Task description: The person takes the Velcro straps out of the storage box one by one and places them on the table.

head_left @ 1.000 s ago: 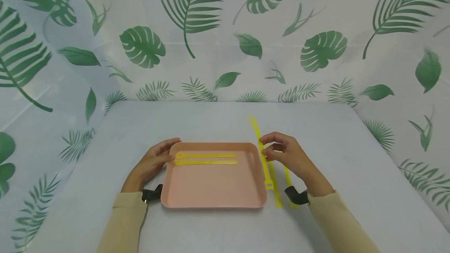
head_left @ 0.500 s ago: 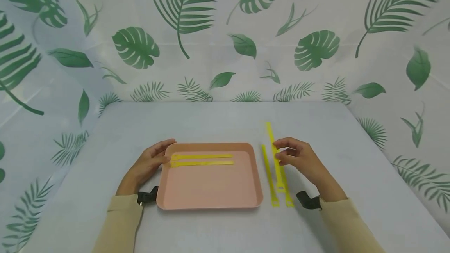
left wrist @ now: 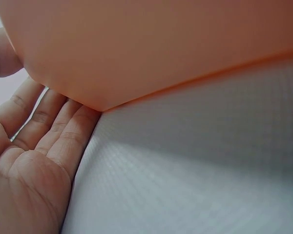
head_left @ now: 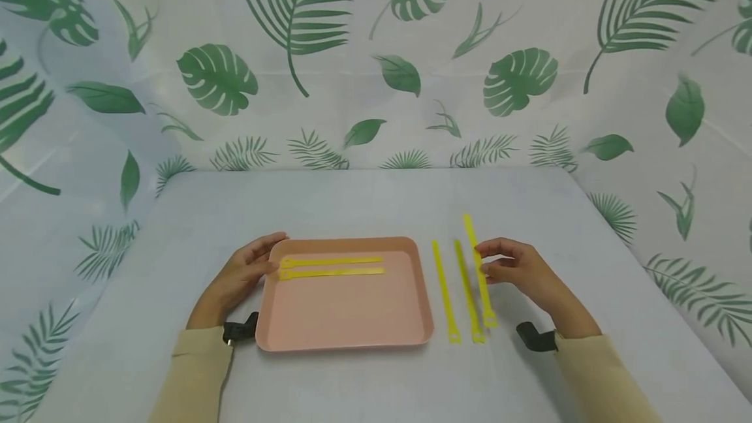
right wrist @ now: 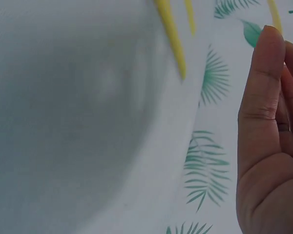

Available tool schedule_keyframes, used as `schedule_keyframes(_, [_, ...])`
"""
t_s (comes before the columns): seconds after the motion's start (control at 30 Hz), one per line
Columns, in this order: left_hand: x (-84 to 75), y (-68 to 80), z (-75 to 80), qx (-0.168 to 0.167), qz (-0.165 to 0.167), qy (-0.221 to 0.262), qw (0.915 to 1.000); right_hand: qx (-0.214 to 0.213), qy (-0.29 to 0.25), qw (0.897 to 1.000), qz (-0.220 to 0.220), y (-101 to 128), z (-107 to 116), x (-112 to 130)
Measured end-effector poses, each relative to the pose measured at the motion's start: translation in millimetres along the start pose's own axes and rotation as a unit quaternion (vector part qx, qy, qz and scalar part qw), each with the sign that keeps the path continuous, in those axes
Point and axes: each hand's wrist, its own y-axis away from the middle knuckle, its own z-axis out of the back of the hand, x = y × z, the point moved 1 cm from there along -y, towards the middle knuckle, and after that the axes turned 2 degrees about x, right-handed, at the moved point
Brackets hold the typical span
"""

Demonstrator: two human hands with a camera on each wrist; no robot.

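Observation:
My right hand point(head_left: 517, 271) pinches a yellow strap-type cable tie point(head_left: 483, 286) with a slotted head, between thumb and fingertips. It hangs over the table, right of two more yellow ties point(head_left: 443, 292) lying there. Two other yellow ties point(head_left: 335, 273) lie side by side in the pink tray point(head_left: 352, 318). My left hand point(head_left: 239, 274) holds the tray's left edge, thumb at the rim and fingers along the outside. The left wrist view shows those fingers point(left wrist: 58, 122) against the tray's underside. In the right wrist view only a piece of the held tie point(right wrist: 274, 14) shows.
The table point(head_left: 376, 207) is covered in white. Behind and at both sides stands a white cloth backdrop point(head_left: 435, 103) printed with green leaves. A black wrist camera point(head_left: 536, 337) sits at my right cuff.
My right hand has carried its tie rightward from beside the tray's rim, past the two ties on the table. My left hand stays at the tray. The head view has shifted slightly.

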Motion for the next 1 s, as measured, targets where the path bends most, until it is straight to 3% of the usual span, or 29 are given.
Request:
schedule_keyframes(0.4, [1.6,1.3,2.4,0.001,-0.004,0.01,0.9999,0.031,0.037,0.996,-0.075,-1,11,-17])
schedule_keyframes(0.8, [1.9,-0.6,1.4,0.005,-0.004,0.016,0.9998,0.016,0.091,0.987,-0.133,-3,11,-24])
schedule_keyframes(1.0, [2.0,-1.3,0.9,-0.001,0.002,0.006,1.0,0.008,0.104,0.984,-0.141,-4,8,-25])
